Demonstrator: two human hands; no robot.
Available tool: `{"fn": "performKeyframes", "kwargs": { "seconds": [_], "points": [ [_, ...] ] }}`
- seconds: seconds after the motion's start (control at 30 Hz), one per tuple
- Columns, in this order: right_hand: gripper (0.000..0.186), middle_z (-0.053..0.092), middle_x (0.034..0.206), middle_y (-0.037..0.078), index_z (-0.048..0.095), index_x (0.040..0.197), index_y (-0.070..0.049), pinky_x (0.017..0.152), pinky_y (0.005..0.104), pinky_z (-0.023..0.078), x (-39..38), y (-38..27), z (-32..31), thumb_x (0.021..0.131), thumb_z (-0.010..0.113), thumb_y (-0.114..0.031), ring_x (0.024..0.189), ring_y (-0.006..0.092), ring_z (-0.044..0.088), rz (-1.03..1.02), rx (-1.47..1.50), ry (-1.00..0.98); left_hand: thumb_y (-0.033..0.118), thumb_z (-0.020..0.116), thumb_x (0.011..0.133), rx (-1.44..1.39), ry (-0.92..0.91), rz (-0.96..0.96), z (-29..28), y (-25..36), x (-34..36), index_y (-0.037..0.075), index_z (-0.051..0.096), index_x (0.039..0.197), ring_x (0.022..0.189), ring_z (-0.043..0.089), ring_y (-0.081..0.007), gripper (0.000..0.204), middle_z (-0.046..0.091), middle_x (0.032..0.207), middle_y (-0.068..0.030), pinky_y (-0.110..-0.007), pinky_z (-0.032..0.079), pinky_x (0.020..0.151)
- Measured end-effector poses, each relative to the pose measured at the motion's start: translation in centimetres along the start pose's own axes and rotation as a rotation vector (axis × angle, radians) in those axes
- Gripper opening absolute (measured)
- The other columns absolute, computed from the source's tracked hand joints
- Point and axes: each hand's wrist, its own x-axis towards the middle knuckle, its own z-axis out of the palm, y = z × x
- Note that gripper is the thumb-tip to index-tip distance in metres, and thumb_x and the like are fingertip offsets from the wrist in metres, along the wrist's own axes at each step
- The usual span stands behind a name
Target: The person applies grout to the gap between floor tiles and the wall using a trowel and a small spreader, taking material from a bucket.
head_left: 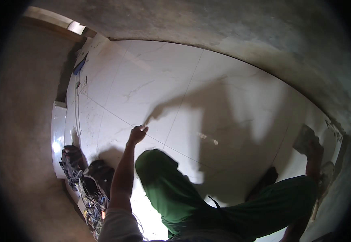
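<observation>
- Grey flat piece (302, 140) is between 3 and 4 o'clock, far out over the white tiles (143, 101); whether it touches them, I cannot tell.
- Your right hand (316, 148) seems closed on the right side of this piece, although the fingers are dark and their exact hold is not readable.
- To handle it well, I would advise you to keep the piece level, press evenly, and leave space for your knuckles before the wall (337, 88).
- Your left hand (138, 134) is near the centre, toward 9 o'clock; its fingers look partly bent, but I cannot tell if they are closed on something small.
- At 4 o'clock, near the middle, one pale smear (207, 139) lies in shadow.
- At 5 o'clock your green trousers (272, 201) hide part of your right forearm.
- At 8 o'clock the dark bundle with cables (98, 177) is too tangled to separate.
</observation>
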Motion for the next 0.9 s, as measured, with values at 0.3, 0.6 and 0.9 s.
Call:
{"fn": "performKeyframes", "kwargs": {
  "seconds": [0.3,0.6,0.9],
  "points": [
    [0.029,0.057,0.06,0.016,0.065,0.077,0.006,0.058,0.0409,0.046,12.8,-6.6,10.6,0.089,0.068,-0.02,0.057,0.0159,0.052,-0.429,-0.673,-0.965,0.03,0.066,0.102,-0.638,-0.067,0.099,9.0,5.6,-23.5,0.0,0.074,0.11,0.099,0.072,-0.0285,0.032,0.076,0.099,-0.0176,-0.04,0.056,0.093],
    [0.029,0.059,0.061,0.013,0.069,0.08,-0.002,0.06,0.0431,0.046,17.9,-6.8,-0.7,0.093,0.065,-0.027,0.057,0.022,0.055,-0.694,-0.782,-1.058,0.025,0.067,0.102,-0.985,-0.712,-0.168,7.6,29.0,-41.5,-0.001,0.074,0.107,0.1,0.072,-0.027,0.027,0.077,0.1,-0.0159,-0.041,0.056,0.094],
    [0.018,0.071,0.078,0.004,0.075,0.097,0.0,0.07,0.0329,0.054,9.6,-19.2,-18.9,0.104,0.068,-0.015,0.071,0.0151,0.065,-0.264,-0.739,-0.272,0.021,0.068,0.103,-0.966,-0.959,0.018,4.6,43.4,-33.2,-0.002,0.073,0.103,0.101,0.073,-0.0255,0.024,0.077,0.101,-0.0142,-0.041,0.056,0.095]
  ]
}}
